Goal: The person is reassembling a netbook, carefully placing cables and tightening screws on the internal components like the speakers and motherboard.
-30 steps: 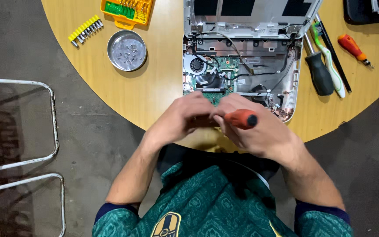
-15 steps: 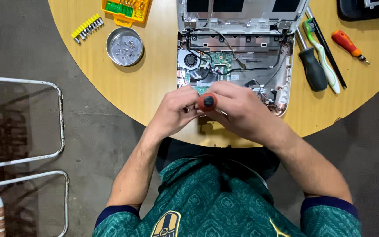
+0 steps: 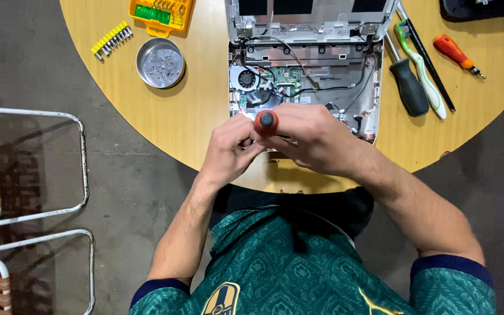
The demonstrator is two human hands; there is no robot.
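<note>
Our right hand (image 3: 316, 137) grips the orange screwdriver (image 3: 266, 122) upright; our left hand (image 3: 231, 146) pinches its shaft just below, over the opened laptop (image 3: 304, 70) beyond.

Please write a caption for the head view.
Right hand holds a screwdriver over an opened laptop.

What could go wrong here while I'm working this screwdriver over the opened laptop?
The right hand grips the orange-handled screwdriver upright over the opened laptop's exposed green circuit board; a slip might gouge it or the thin black cables nearby. The left hand crowds the tip, so it could get jabbed. Both hands hide the contact point, so a loosened screw may drop into the grey laptop chassis instead of the round metal dish.
</note>
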